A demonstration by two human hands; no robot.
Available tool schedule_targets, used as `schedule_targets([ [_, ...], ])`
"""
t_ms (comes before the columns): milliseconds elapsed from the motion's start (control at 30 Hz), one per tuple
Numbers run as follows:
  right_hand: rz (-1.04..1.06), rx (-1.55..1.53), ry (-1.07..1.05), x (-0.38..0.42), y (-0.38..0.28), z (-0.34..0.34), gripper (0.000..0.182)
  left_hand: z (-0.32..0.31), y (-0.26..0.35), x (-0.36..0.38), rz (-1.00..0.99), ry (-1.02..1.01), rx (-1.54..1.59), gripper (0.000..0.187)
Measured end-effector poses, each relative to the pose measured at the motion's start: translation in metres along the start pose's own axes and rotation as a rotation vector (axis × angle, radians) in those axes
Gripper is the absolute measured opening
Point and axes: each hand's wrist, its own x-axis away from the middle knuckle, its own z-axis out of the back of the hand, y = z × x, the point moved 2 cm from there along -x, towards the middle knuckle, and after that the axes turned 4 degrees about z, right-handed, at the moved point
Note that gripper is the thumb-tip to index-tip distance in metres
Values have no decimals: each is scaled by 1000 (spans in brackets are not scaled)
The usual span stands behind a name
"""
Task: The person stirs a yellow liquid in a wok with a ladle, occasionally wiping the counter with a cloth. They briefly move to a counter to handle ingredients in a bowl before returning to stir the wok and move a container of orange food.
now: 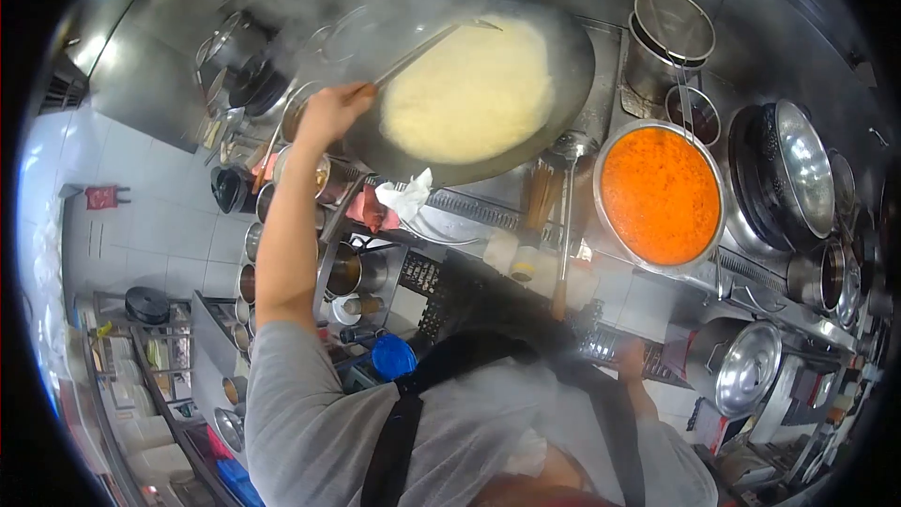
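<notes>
My left hand [333,115] is closed around the wooden grip of a long-handled wok spatula [418,52]. Its far end reaches over a large dark wok [574,66] and shows only as a thin edge at the surface. Pale yellow, creamy liquid [469,94] fills much of the wok, with steam around it. Low beside my body is my right hand [632,357], away from the wok. Steam blurs its fingers, so their position does not show. A crumpled white cloth [405,193] lies at the wok's near side.
Right of the wok, a ladle [567,225] lies near a bowl of orange sauce [660,195]. A strainer [674,23] sits on a pot behind it. Stacked pans [788,174] and a lidded pot [748,369] stand farther right. Several metal containers [258,242] line the left.
</notes>
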Motion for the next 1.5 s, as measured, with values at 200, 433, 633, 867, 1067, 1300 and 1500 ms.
schedule_targets([
  [200,185,276,-242,-31,43,-48,21,101,-43,114,81,-22,20,44],
  [433,290,224,-246,-56,40,-41,22,106,-61,192,201,-176,77,39],
  [633,422,580,-214,-68,40,-41,21,37,-71,180,0,-161,-60,39],
  [867,81,196,-162,-45,15,-14,21,-45,-58,115,-160,-179,50,41],
  [1067,176,105,50,12,-5,12,20,-85,-38,38,-101,-165,-41,48],
  [1300,-99,146,-152,39,40,-35,22,-89,11,-24,-73,-197,5,37],
  [1500,-263,-142,-145,30,25,-40,22,-78,21,-63,-111,-47,29,43],
])
